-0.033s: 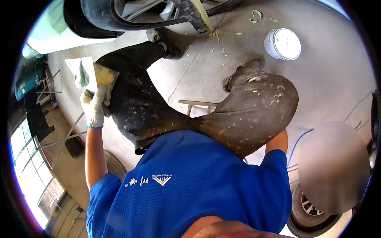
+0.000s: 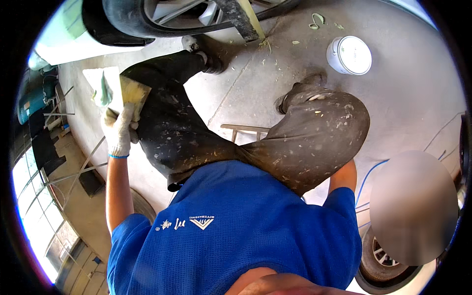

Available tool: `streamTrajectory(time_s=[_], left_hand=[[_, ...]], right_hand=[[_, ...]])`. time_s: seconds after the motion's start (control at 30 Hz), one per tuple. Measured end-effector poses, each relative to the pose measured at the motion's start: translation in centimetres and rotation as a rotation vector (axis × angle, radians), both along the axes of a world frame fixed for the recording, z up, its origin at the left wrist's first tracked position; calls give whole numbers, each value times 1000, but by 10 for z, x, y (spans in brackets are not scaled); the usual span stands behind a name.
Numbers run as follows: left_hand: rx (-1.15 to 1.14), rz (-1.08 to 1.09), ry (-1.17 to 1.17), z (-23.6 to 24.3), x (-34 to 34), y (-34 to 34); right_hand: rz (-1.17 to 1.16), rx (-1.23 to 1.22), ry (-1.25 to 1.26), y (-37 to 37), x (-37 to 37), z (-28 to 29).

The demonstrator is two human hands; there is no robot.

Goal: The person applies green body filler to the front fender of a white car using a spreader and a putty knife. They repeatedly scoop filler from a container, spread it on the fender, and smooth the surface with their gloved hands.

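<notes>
My left hand [image 2: 119,132], in a white knit glove with a blue cuff, is closed around a white flat putty board [image 2: 114,96] and a yellowish flat spreader [image 2: 133,93]. A smear of green putty [image 2: 103,91] lies on the board. Both are held beside my left thigh, below the car's body panel. My right forearm [image 2: 344,176] runs behind my bent right leg, and the right hand is hidden there.
Ahead are a car wheel [image 2: 196,29] and a black panel edge [image 2: 115,37]. A white lidded bucket [image 2: 355,55] stands on the floor at the far right. A low stool [image 2: 246,129] shows between my legs. Blue hose [image 2: 366,182] and another wheel [image 2: 381,255] lie at right.
My left hand has shifted slightly to the right with the board and spreader. The rest looks the same.
</notes>
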State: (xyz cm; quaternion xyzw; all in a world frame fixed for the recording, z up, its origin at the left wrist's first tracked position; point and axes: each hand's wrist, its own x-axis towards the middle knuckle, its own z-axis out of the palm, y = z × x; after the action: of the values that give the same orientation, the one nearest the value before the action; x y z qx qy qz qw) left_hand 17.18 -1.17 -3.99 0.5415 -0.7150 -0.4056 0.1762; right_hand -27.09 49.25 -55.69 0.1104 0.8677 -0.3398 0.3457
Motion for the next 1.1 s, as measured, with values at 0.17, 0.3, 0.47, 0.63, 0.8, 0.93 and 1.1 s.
streamTrajectory(time_s=[0.17, 0.3, 0.47, 0.63, 0.8, 0.93, 1.1], left_hand=[[34, -41, -107, 10, -50, 7], [-13, -257, 73, 21, -101, 1], [77, -438, 356, -13, -153, -13], [185, -418, 247, -44, -163, -28], [28, -439, 158, -49, -141, -28], [102, -419, 86, -41, -126, -27], [124, -413, 103, -46, -123, -29]], right_hand=[[-123, -720, -152, -77, -62, 128], [155, -932, 98, -175, -78, 307], [531, -1089, 110, -273, -32, 490], [795, -1028, 54, -356, 26, 486], [725, -960, -150, -394, 76, 452], [883, -745, -110, -407, 104, 476], [907, -741, -10, -416, 104, 459]])
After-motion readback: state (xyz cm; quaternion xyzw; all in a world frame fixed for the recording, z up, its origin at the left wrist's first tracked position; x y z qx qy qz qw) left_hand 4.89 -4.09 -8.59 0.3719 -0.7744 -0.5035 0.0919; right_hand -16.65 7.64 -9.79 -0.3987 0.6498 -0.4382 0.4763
